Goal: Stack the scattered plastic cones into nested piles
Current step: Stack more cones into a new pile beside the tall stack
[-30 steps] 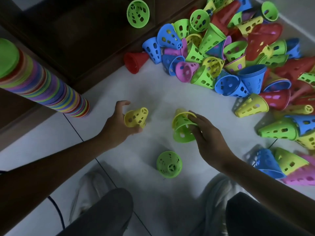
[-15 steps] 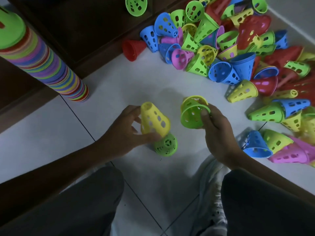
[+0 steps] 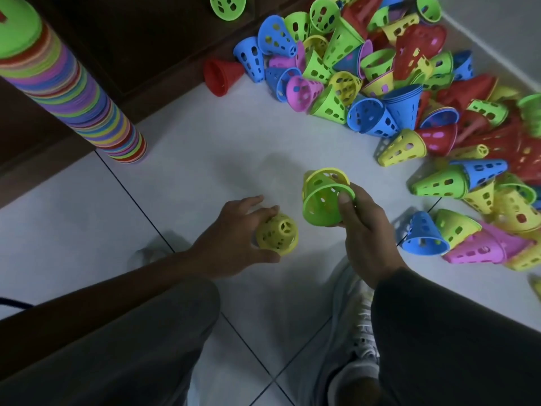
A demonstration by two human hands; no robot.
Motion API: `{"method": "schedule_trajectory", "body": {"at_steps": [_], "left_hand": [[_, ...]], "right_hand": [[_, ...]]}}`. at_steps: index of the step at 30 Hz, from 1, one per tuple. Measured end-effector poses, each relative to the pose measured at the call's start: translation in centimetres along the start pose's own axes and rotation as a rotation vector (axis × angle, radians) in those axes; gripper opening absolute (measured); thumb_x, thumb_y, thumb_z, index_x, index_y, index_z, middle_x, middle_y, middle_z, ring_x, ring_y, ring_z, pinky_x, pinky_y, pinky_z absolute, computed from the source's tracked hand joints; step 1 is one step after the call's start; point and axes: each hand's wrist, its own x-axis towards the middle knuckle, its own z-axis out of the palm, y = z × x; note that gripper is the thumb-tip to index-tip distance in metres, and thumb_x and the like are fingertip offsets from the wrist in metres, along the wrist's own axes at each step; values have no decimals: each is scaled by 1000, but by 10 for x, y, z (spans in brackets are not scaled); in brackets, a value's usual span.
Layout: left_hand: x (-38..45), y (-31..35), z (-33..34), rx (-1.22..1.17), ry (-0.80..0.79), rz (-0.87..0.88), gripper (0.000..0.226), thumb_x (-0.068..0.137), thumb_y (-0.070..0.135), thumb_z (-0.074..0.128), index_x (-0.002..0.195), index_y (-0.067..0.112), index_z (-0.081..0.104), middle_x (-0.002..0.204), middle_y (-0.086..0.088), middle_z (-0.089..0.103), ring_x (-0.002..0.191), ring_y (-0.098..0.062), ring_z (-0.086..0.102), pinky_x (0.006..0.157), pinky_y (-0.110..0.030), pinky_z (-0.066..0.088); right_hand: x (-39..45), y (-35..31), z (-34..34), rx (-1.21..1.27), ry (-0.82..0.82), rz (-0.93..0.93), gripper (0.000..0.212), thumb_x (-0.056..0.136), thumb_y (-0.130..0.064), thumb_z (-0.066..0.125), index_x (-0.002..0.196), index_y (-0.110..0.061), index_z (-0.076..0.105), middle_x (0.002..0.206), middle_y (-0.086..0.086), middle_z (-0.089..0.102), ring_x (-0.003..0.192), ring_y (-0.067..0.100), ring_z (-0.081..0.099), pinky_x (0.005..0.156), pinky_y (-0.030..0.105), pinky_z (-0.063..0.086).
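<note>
Left hand (image 3: 234,238): fingers curled round a yellow cone (image 3: 277,235), narrow capped end facing the camera, low over the white tiled floor (image 3: 181,183). Right hand (image 3: 363,230): thumb and fingers pinched the rim of a green cone (image 3: 320,208) with a yellow-green cone (image 3: 325,175) nested behind it, open mouth toward the camera. Scattered heap of cones (image 3: 409,92): upper right, on the floor. Tall nested pile (image 3: 73,95): upper left, standing beside dark wooden furniture (image 3: 146,39).
</note>
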Motion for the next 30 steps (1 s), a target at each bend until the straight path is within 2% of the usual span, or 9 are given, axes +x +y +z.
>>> {"method": "schedule_trajectory", "body": {"at_steps": [2,4,8,11,13,17,22,26,30], "left_hand": [[-2,-1,-5,-5,-23,-13,110,59,70,82,153,36,38,161,10,25,147,-14,18,118,-30,22],[-6,1,-14,-25,-14,6,115,53,81,69,153,34,38,159,14,30,145,-10,22,119,-27,21],[-12,19,-38,-365,69,18,77,71,74,55,139,36,54,134,30,54,123,9,48,113,-31,38],[-6,38,-54,-680,159,-34,55,81,62,56,119,25,69,114,3,74,114,-12,66,107,-42,47],[-3,52,-63,-837,121,-93,45,90,53,58,109,15,73,106,-9,75,107,-20,70,104,-42,52],[-2,64,-69,-1141,-59,-230,36,99,42,53,86,23,82,91,-4,75,83,-14,70,87,-34,57],[-7,64,-67,-1288,-168,-371,33,86,47,63,104,24,79,96,-4,73,83,-23,71,88,-44,57],[-10,70,-68,-1449,-183,-451,40,82,42,68,108,12,71,94,-11,70,82,-29,71,76,-46,62],[-9,73,-66,-1592,-255,-538,51,85,43,67,117,4,66,116,-20,68,98,-39,71,86,-56,58]], "right_hand": [[-2,-1,1,-13,-16,-10,53,96,-52,41,133,-19,60,122,-1,66,115,21,62,96,56,51],[-1,-5,1,-13,-38,-34,49,98,-48,41,133,-20,60,123,-2,66,117,20,61,97,56,50],[1,-24,1,-29,-111,-137,35,104,-32,40,133,-23,59,129,-3,65,123,14,58,106,44,46],[1,-40,1,-79,-201,-249,33,105,-23,40,135,-24,56,134,-5,62,127,8,54,107,25,41],[1,-44,2,-119,-248,-312,36,105,-21,41,138,-20,54,139,-2,58,131,9,51,109,25,40],[1,-45,5,-232,-293,-364,41,105,-26,40,143,-14,52,148,-1,52,137,7,46,111,23,38],[-6,-49,6,-338,-304,-360,29,106,-39,32,132,-40,46,144,-13,52,127,1,51,102,20,43],[-7,-55,4,-390,-295,-367,17,107,-36,31,122,-42,36,158,-11,38,131,8,48,96,21,44],[-6,-56,6,-282,-254,-383,30,105,-44,37,134,-37,32,155,-15,34,130,4,49,98,27,48]]}}
